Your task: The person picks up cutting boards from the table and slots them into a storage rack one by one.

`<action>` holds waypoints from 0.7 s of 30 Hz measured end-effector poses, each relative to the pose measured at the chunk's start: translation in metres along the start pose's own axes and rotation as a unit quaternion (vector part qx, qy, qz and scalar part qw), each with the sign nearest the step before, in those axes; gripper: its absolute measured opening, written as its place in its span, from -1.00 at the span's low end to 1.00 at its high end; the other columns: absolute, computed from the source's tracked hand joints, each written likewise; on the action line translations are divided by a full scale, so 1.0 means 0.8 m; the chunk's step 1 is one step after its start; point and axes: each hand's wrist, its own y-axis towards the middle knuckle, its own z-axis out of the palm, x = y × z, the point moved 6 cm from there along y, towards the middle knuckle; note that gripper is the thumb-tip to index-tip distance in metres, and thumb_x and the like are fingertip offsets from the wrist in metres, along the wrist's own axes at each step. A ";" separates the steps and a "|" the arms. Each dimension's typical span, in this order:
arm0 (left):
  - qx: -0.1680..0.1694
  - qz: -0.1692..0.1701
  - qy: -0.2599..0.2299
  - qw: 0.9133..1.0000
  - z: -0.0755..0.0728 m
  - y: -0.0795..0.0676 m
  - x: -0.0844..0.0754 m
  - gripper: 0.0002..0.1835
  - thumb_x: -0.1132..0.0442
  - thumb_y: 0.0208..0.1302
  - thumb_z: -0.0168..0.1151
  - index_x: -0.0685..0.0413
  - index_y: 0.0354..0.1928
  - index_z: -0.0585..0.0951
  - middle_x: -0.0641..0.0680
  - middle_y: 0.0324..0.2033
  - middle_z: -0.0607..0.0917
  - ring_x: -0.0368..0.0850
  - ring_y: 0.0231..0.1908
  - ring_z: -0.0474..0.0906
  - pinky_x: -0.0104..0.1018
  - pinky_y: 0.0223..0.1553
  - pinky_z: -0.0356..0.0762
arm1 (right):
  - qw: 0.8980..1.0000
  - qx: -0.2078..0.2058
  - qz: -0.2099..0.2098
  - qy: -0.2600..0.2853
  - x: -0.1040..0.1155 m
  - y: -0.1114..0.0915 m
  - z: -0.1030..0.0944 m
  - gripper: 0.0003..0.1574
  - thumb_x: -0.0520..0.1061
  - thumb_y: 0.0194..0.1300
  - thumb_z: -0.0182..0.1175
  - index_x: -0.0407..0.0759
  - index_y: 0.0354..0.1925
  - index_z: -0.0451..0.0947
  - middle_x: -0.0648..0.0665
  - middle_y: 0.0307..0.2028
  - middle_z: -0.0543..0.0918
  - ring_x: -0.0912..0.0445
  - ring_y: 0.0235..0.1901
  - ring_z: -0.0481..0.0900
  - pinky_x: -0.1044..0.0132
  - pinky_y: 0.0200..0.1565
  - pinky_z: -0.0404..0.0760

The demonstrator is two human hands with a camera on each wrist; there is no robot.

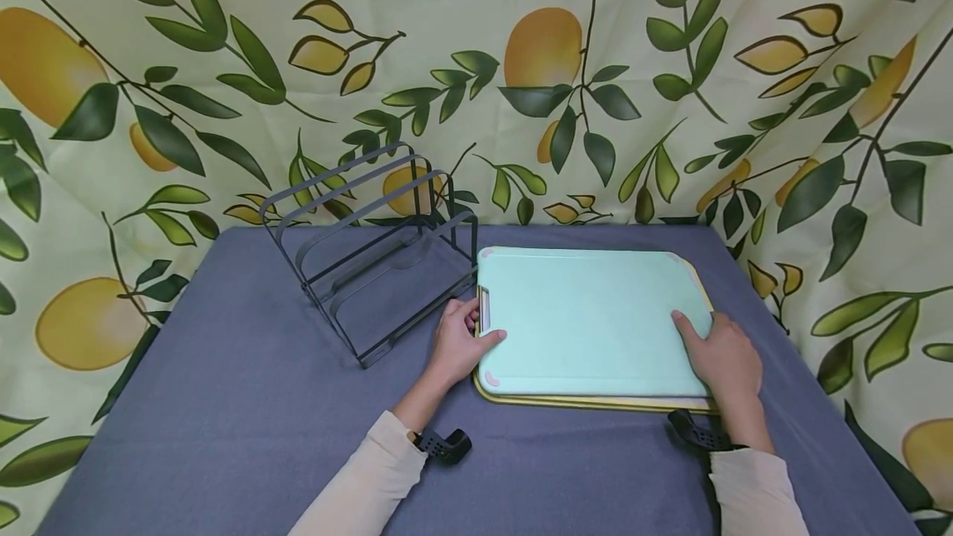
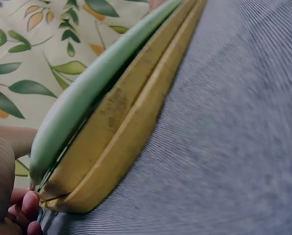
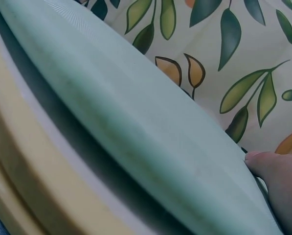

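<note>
A mint-green cutting board (image 1: 588, 325) with pink corners lies on top of yellow-edged boards (image 1: 581, 404) at the right of the table. At its left edge, beside the handle slot, my left hand (image 1: 454, 350) grips it, thumb on top and fingers curled at the side. My right hand (image 1: 728, 362) holds the right edge, with its thumb (image 3: 275, 169) on the upper face and the other fingers mostly hidden. Two yellow edges (image 2: 121, 117) show under the green board (image 2: 82, 107) in the left wrist view. A dark gap separates green from yellow in the right wrist view.
A black metal rack (image 1: 372, 263) with several upright loops stands left of the boards, its right end close to their upper left corner. Blue-grey cloth (image 1: 246, 428) covers the table. A leaf-and-fruit patterned curtain (image 1: 462, 15) hangs behind and at the sides.
</note>
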 end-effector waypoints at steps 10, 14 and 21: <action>0.017 0.013 -0.083 0.996 0.006 0.006 -0.001 -0.35 0.31 -0.04 0.46 0.32 0.16 0.49 0.12 -0.30 0.40 -0.12 -0.26 0.29 -0.40 -0.19 0.28 | 1.000 0.001 0.005 0.002 0.000 -0.004 0.001 0.25 0.56 0.29 -0.32 -0.54 0.33 0.09 -0.62 0.13 0.34 -0.45 -0.02 0.41 -0.23 -0.20 0.43; 0.019 0.009 -0.072 0.997 0.006 0.006 0.000 -0.33 0.30 -0.04 0.45 0.30 0.18 0.48 0.09 -0.30 0.39 -0.14 -0.27 0.28 -0.41 -0.20 0.27 | 1.000 -0.006 0.003 0.002 0.001 -0.003 0.002 0.25 0.57 0.29 -0.32 -0.53 0.33 0.11 -0.61 0.13 0.35 -0.45 -0.02 0.42 -0.22 -0.21 0.43; 0.034 -0.011 -0.064 0.997 0.003 0.008 -0.001 -0.32 0.25 -0.03 0.46 0.30 0.19 0.48 0.11 -0.28 0.43 -0.11 -0.28 0.31 -0.39 -0.20 0.30 | 1.000 -0.006 0.005 0.001 0.000 -0.002 0.001 0.27 0.58 0.28 -0.33 -0.54 0.33 0.10 -0.61 0.12 0.35 -0.45 -0.02 0.41 -0.23 -0.20 0.43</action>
